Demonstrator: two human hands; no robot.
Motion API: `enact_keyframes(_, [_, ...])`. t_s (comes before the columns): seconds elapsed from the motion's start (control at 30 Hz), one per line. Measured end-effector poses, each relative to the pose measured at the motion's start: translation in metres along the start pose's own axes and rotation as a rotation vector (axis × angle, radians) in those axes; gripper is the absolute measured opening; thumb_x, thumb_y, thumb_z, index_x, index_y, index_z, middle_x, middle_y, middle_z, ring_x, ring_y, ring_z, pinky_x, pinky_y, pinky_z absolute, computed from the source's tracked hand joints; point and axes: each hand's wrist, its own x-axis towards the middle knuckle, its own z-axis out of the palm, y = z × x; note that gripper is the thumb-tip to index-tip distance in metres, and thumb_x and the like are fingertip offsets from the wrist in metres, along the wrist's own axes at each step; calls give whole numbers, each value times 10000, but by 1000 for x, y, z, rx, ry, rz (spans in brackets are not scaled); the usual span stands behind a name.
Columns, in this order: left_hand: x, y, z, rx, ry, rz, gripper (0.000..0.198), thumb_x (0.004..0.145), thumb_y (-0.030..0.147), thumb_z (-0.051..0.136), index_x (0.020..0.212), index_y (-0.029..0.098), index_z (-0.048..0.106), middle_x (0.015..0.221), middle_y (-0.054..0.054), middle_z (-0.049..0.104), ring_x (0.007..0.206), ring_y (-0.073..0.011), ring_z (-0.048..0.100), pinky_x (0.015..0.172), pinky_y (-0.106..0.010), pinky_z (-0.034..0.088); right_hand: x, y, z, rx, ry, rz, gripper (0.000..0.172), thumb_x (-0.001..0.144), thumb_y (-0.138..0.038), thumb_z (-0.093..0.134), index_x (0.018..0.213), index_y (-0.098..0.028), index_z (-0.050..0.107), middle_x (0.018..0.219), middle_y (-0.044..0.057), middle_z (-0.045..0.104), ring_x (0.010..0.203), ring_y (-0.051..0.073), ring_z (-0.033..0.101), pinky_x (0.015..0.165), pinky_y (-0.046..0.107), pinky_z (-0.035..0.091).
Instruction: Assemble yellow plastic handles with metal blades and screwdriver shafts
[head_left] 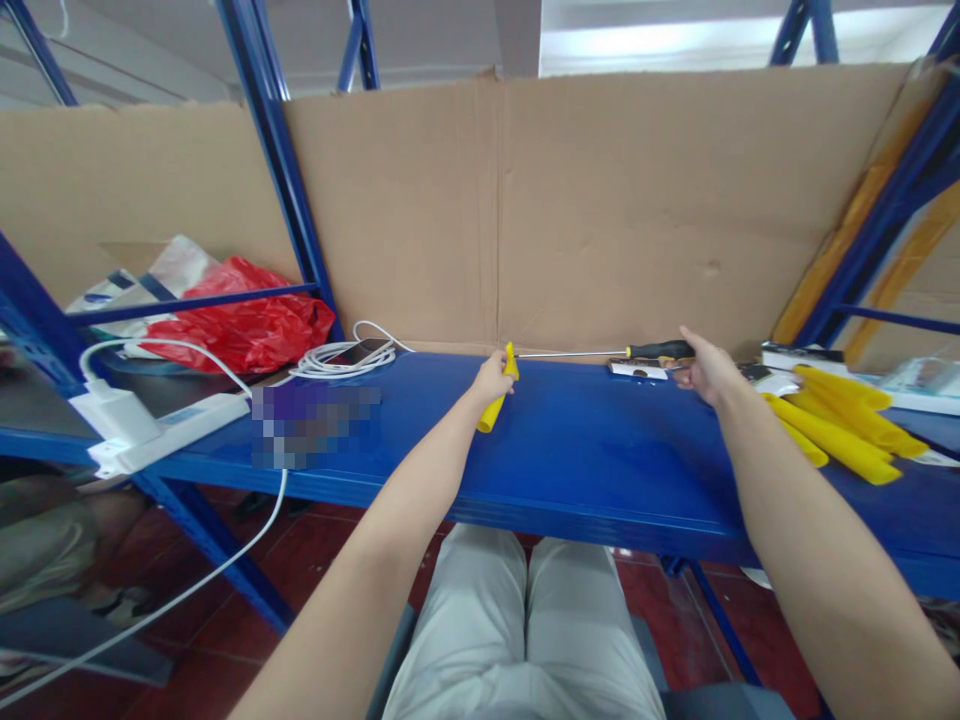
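My left hand point(493, 380) is closed around a yellow tube-like piece point(491, 412), whose narrow top pokes out above the fingers and whose wider end points down. A long screwdriver point(660, 350) with a black and yellow handle lies level near the back of the blue shelf point(585, 440), its shaft pointing left toward the yellow piece. At the handle's right end is my right hand point(705, 370), index finger stretched out along it and the other fingers curled below. Whether the handle is gripped cannot be made out. Under the handle sits a small white and black item point(637, 371).
Several yellow pieces point(840, 425) lie at the right. At the left are a white power strip point(180, 430), a coiled white cable point(345, 360) and a red plastic bag point(247, 320). Cardboard point(600, 200) stands behind; blue posts flank it. A person's legs show at lower left.
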Motion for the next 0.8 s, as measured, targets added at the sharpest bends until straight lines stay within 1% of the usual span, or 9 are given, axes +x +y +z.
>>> enact_keyframes(0.07, [-1, 1, 1, -3, 0, 0, 396, 871, 21, 562, 1239, 153, 498, 1152, -92, 676, 483, -30, 577, 475, -159, 435, -1, 0, 3, 26, 51, 24, 267, 873, -417, 581, 787, -231, 411, 494, -1, 508, 328, 83, 315, 318, 198, 218])
enact_keyframes(0.17, [-2, 3, 2, -6, 0, -3, 414, 865, 25, 574, 1251, 159, 506, 1182, -103, 664, 513, -43, 608, 492, -168, 459, -3, -3, 7, 72, 75, 14, 237, 887, -367, 548, 763, -234, 396, 463, -14, 480, 315, 76, 297, 303, 185, 198])
enact_keyframes(0.3, [-5, 7, 4, -13, 4, -14, 412, 869, 26, 569, 1254, 157, 504, 1226, -119, 646, 533, -41, 619, 482, -153, 462, -3, -4, 9, 96, 182, 10, 175, 892, -295, 488, 749, -226, 414, 440, -13, 458, 300, 77, 286, 285, 188, 192])
enact_keyframes(0.43, [-6, 9, 4, -13, -2, -25, 413, 870, 25, 568, 1257, 152, 501, 1237, -127, 641, 565, -55, 642, 476, -146, 458, 3, -1, 5, 73, 247, -11, 175, 868, -298, 536, 734, -220, 456, 437, -33, 418, 296, 81, 303, 284, 202, 210])
enact_keyframes(0.57, [-6, 9, 4, -4, 1, -15, 410, 862, 8, 561, 1239, 159, 507, 1211, -109, 658, 589, -64, 655, 495, -145, 470, 7, 2, 3, -4, 257, -10, 174, 850, -310, 559, 720, -213, 495, 423, -28, 416, 296, 84, 292, 285, 211, 202])
enact_keyframes(0.63, [-5, 9, 5, 18, 7, 6, 406, 859, 9, 560, 1231, 164, 512, 1202, -106, 666, 610, -76, 666, 533, -166, 500, 6, 3, 5, -42, 241, 20, 174, 850, -304, 547, 715, -209, 491, 419, -10, 438, 303, 88, 296, 288, 212, 190])
enact_keyframes(0.7, [-4, 8, 5, 48, 17, 46, 411, 853, 14, 564, 1231, 169, 517, 1212, -109, 667, 679, -106, 692, 609, -209, 543, 4, 3, 7, -69, 180, 52, 190, 865, -307, 535, 713, -209, 478, 429, -2, 456, 314, 87, 298, 298, 208, 190])
enact_keyframes(0.73, [-3, 8, 6, 65, 22, 74, 414, 849, 18, 566, 1231, 172, 520, 1228, -114, 662, 738, -127, 706, 658, -237, 561, 2, 4, 9, -79, 121, 62, 208, 877, -317, 532, 710, -209, 472, 441, 1, 466, 322, 84, 297, 306, 205, 195])
enact_keyframes(0.8, [-2, 7, 7, 100, 27, 145, 421, 841, 28, 570, 1234, 173, 524, 1263, -127, 649, 877, -171, 715, 762, -296, 577, -1, 4, 11, -100, -42, 78, 242, 892, -351, 545, 712, -203, 479, 482, 11, 504, 344, 76, 304, 325, 201, 219])
